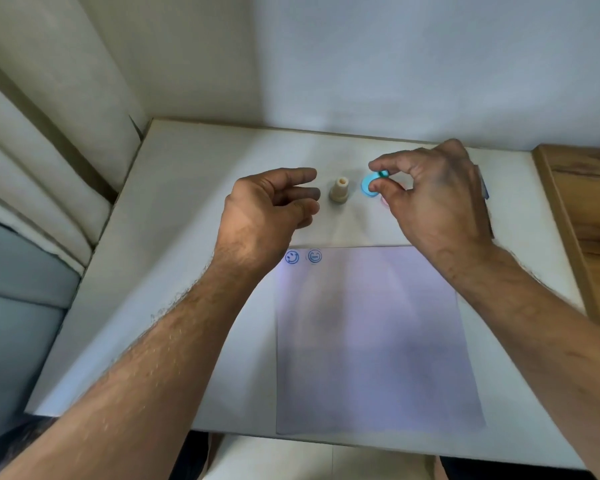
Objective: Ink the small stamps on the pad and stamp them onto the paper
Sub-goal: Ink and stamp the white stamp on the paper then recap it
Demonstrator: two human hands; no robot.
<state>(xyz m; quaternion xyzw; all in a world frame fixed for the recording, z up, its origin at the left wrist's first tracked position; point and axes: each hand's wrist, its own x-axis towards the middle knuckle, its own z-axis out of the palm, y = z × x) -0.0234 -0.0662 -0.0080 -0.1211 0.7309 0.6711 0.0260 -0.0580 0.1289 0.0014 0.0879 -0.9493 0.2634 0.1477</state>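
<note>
A white sheet of paper (374, 341) lies on the table, with two blue smiley prints (302, 257) in its top left corner. Beyond it stands a small beige stamp (340, 189), upright. My left hand (267, 209) hovers just left of that stamp, fingers loosely curled and holding nothing. My right hand (433, 199) pinches a small blue stamp (373, 184) between thumb and forefinger, tilted, above the table to the right of the beige stamp. A pink object (383, 201) peeks out under my right thumb. The ink pad is mostly hidden behind my right hand.
The white table (174, 271) meets a wall at the back and curtains (49, 116) on the left. A wooden surface (589, 209) borders the table on the right. A dark blue edge (486, 188) shows behind my right hand.
</note>
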